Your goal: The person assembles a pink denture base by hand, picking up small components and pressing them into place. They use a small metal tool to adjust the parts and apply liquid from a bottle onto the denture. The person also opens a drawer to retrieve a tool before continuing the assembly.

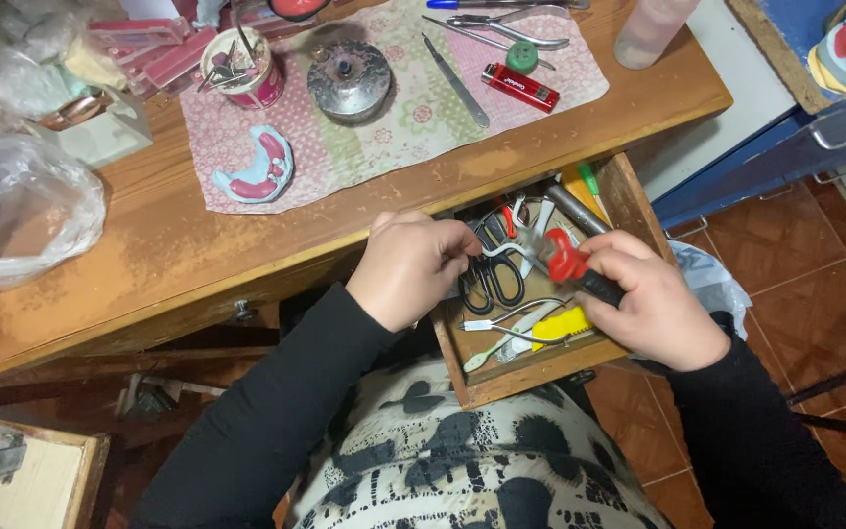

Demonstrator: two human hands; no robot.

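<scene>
Both hands work directly above the open drawer (629, 201) at the right end of the wooden desk (149, 264), which keeps the loose tools in it within reach and lets anything dropped fall back inside. The right hand (653, 304) is closed around the dark handle of a red-handled tool (568, 257), a plier or cutter by its look; the fingers are wrapped tight on the grip, knuckles up, wrist angled inward toward the desk's front edge, so the tool's head points left to the other hand. The left hand (408, 266) is curled with fingertips pinched together at the tool's metal tip; what it pinches (probably a thin wire or small metal part) is too small to identify. Both forearms, in black sleeves, converge from the lower corners of the view, elbows apart, held low over the person's lap. Inside the drawer, black-handled scissors (492, 279) lie just beneath the hands near the drawer's left wall, a yellow object (562, 325) rests by its front edge, and a green-tipped pen (589, 179) sits at the back right corner. On the desk top, a patterned cloth mat (394, 118) carries the bench items: a pink-and-blue dental model (257, 168) at its front left corner, a round metal burner (349, 78) in the middle, a red lighter (520, 87) toward its right edge, and a cup of instruments (239, 67) at the back left. A clear plastic bag (12, 211) lies at the desk's left edge.
</scene>
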